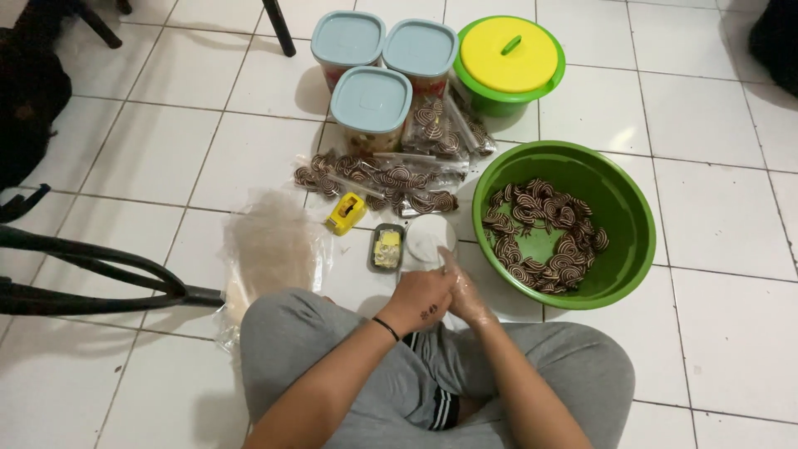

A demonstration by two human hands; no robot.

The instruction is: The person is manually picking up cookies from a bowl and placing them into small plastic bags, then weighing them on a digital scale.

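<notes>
Hands meet in front of lap: left hand [424, 295] and right hand [464, 293] pinch clear bag [430, 239]; bowl [619, 195] sits right, nearer right hand.

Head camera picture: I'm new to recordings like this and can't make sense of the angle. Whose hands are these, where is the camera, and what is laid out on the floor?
The camera sits on a person's head and looks down, so you see their own arms and crossed legs in grey trousers. They sit on a white tiled floor. The left hand, with a black band at the wrist, and the right hand meet over a clear plastic bag, which both seem to hold. Beside them a green basin holds brown-and-white spiral cookies. Further out lie filled cookie packets, three tubs with pale blue lids, a green pot with a yellow lid, a yellow tape dispenser, a small dark tray and a stack of empty bags.
</notes>
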